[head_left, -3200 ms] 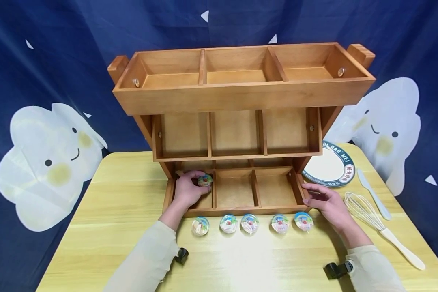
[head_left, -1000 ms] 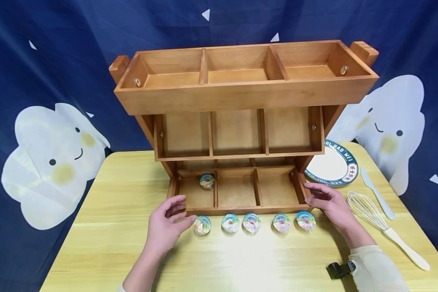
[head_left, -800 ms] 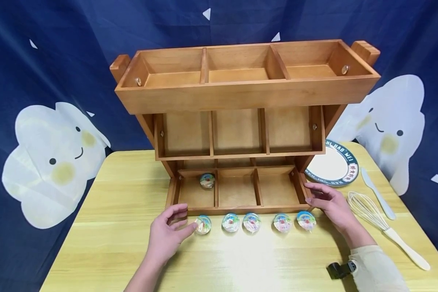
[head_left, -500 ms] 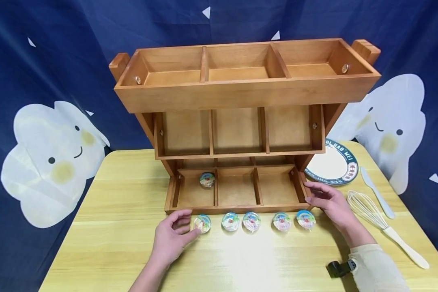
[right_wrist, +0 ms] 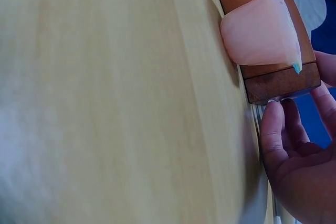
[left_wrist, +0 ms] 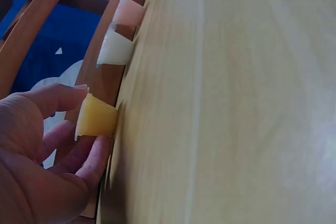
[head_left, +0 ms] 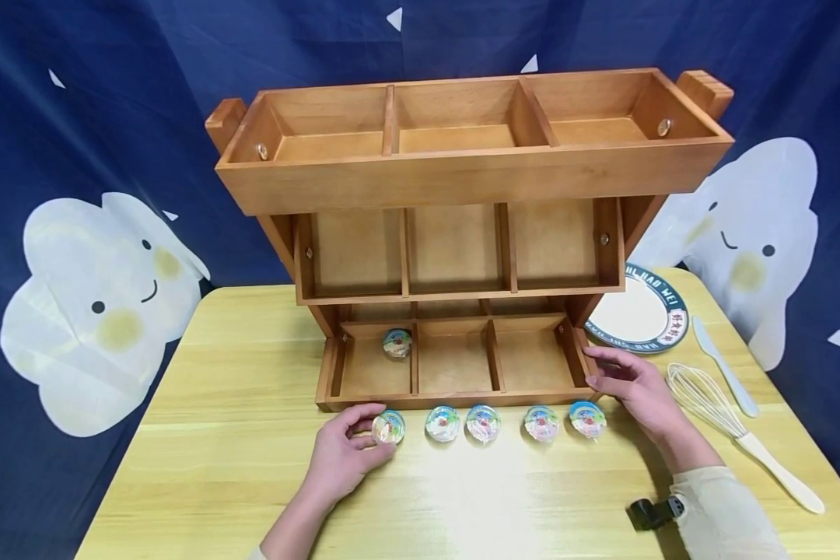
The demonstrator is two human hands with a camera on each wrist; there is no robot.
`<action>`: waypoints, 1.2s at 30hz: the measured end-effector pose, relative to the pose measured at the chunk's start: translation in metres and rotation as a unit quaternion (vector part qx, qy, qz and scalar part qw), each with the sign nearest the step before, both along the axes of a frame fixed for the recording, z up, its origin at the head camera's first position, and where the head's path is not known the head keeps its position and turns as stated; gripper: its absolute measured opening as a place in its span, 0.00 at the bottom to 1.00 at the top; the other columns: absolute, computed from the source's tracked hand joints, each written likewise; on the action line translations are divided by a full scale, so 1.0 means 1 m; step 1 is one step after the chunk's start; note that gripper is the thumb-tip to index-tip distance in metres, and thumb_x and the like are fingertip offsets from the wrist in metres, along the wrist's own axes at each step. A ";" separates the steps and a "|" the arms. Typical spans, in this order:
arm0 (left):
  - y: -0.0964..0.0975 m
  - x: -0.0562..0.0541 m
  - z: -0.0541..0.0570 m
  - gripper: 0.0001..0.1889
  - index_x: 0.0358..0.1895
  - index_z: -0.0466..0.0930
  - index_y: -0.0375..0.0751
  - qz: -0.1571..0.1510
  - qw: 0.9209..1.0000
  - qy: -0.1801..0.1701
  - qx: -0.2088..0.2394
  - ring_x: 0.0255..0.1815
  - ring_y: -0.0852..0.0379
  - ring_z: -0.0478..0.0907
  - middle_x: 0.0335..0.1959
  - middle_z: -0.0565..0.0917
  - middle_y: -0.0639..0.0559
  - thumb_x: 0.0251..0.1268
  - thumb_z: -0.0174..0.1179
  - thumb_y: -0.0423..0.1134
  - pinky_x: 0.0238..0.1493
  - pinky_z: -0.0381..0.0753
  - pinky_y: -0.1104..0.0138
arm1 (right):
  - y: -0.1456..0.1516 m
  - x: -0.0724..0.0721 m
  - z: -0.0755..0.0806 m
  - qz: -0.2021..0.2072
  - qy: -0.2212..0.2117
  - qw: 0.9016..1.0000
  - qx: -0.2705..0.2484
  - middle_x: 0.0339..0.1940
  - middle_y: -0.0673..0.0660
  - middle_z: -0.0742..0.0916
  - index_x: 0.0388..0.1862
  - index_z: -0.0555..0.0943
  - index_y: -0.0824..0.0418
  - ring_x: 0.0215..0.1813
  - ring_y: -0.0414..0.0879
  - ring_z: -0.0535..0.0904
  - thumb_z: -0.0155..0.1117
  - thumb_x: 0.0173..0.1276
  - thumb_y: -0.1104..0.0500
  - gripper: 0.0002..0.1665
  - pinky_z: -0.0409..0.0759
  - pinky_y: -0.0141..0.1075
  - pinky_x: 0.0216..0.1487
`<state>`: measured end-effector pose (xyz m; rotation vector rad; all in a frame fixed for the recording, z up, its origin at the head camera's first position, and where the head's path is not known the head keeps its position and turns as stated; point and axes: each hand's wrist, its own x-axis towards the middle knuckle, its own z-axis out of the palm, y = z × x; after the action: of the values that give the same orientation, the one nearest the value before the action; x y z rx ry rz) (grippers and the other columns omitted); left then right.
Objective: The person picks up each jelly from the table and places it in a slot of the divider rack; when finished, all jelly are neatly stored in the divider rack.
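My left hand pinches a small jelly cup with a printed lid at the left end of a row on the table. In the left wrist view this jelly cup looks yellow, standing between fingertips. My right hand rests its fingertips on the right end of the bottom tray of a three-tier wooden shelf. A pink jelly cup stands near that corner in the right wrist view. Another jelly cup sits in the bottom tray's left compartment, against the divider.
Further along the row are a white jelly cup and pink-looking ones. To the right lie a round plate, a pale blue knife and a white whisk. A blue curtain hangs behind the table.
My left hand has let go of the jelly cup in the left compartment, drawn back to the table and closed on the leftmost cup of the row. The right hand stays at the tray's end.
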<state>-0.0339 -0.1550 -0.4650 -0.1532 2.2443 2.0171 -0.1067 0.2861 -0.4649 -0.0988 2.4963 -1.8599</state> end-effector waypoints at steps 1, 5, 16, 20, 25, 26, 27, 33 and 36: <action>0.000 0.000 -0.001 0.28 0.53 0.82 0.32 -0.002 1.000 0.001 -0.004 0.38 0.45 0.84 0.43 0.81 0.38 0.43 0.74 0.18 0.41 0.86 0.65 | 0.000 0.000 0.000 0.001 0.000 1.000 -0.001 0.53 0.44 0.82 0.63 0.76 0.72 0.51 0.40 0.75 0.71 0.64 0.68 0.28 0.75 0.23 0.50; 0.000 0.000 -0.002 0.26 0.52 0.83 0.33 -0.010 1.000 0.006 -0.017 0.33 0.48 0.84 0.42 0.81 0.38 0.43 0.74 0.19 0.36 0.86 0.66 | -0.001 0.000 0.000 0.001 0.002 1.000 -0.004 0.52 0.44 0.82 0.62 0.77 0.72 0.50 0.40 0.75 0.71 0.64 0.68 0.28 0.75 0.23 0.49; 0.000 0.001 -0.010 0.28 0.50 0.85 0.38 -0.028 0.996 0.074 -0.052 0.32 0.54 0.80 0.41 0.81 0.47 0.39 0.78 0.21 0.32 0.84 0.68 | 0.000 -0.001 -0.002 0.002 0.002 1.000 -0.016 0.53 0.45 0.83 0.62 0.77 0.71 0.50 0.40 0.75 0.71 0.64 0.69 0.27 0.75 0.23 0.49; -0.007 -0.003 -0.010 0.26 0.48 0.85 0.38 -0.070 0.989 0.114 -0.058 0.45 0.50 0.79 0.48 0.82 0.46 0.41 0.77 0.19 0.43 0.85 0.64 | 0.000 -0.001 -0.002 0.003 0.003 1.000 -0.018 0.53 0.45 0.83 0.62 0.77 0.72 0.50 0.41 0.75 0.70 0.64 0.70 0.27 0.75 0.23 0.49; -0.011 -0.009 -0.013 0.23 0.47 0.85 0.36 -0.116 0.984 0.122 -0.053 0.49 0.48 0.80 0.50 0.82 0.45 0.44 0.74 0.18 0.48 0.84 0.63 | 0.000 -0.001 -0.002 0.004 0.006 1.000 -0.018 0.52 0.45 0.83 0.62 0.77 0.72 0.50 0.40 0.75 0.70 0.64 0.70 0.27 0.75 0.23 0.49; -0.011 -0.010 -0.014 0.22 0.47 0.86 0.36 -0.119 0.984 0.120 -0.055 0.49 0.49 0.80 0.50 0.82 0.46 0.44 0.74 0.19 0.47 0.84 0.63 | 0.000 -0.001 -0.003 0.004 0.006 1.000 -0.018 0.52 0.45 0.83 0.62 0.77 0.72 0.50 0.40 0.75 0.70 0.64 0.70 0.27 0.75 0.23 0.49; -0.011 -0.010 -0.014 0.22 0.46 0.86 0.37 -0.121 0.983 0.122 -0.059 0.49 0.49 0.80 0.49 0.82 0.47 0.44 0.74 0.19 0.47 0.84 0.64 | 0.000 -0.001 -0.003 0.004 0.005 1.000 -0.018 0.52 0.45 0.83 0.62 0.77 0.72 0.50 0.40 0.75 0.70 0.64 0.70 0.27 0.75 0.23 0.49; -0.010 -0.011 -0.015 0.21 0.45 0.87 0.39 -0.124 0.979 0.139 -0.077 0.47 0.51 0.81 0.46 0.82 0.49 0.44 0.76 0.21 0.44 0.85 0.64 | 0.000 -0.001 -0.003 0.003 0.005 1.000 -0.016 0.52 0.45 0.83 0.62 0.77 0.72 0.50 0.41 0.75 0.70 0.64 0.70 0.27 0.75 0.23 0.49; -0.010 -0.012 -0.015 0.22 0.45 0.87 0.38 -0.124 0.977 0.148 -0.089 0.45 0.51 0.81 0.46 0.82 0.50 0.43 0.76 0.21 0.42 0.85 0.64 | 0.000 -0.001 -0.003 0.003 0.005 1.000 -0.012 0.52 0.45 0.82 0.62 0.77 0.72 0.50 0.40 0.75 0.70 0.64 0.69 0.27 0.75 0.23 0.50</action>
<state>-0.0457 -0.1648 -0.4798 0.4190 2.4675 1.8077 -0.1081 0.2861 -0.4676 -0.1179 2.4767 -1.8931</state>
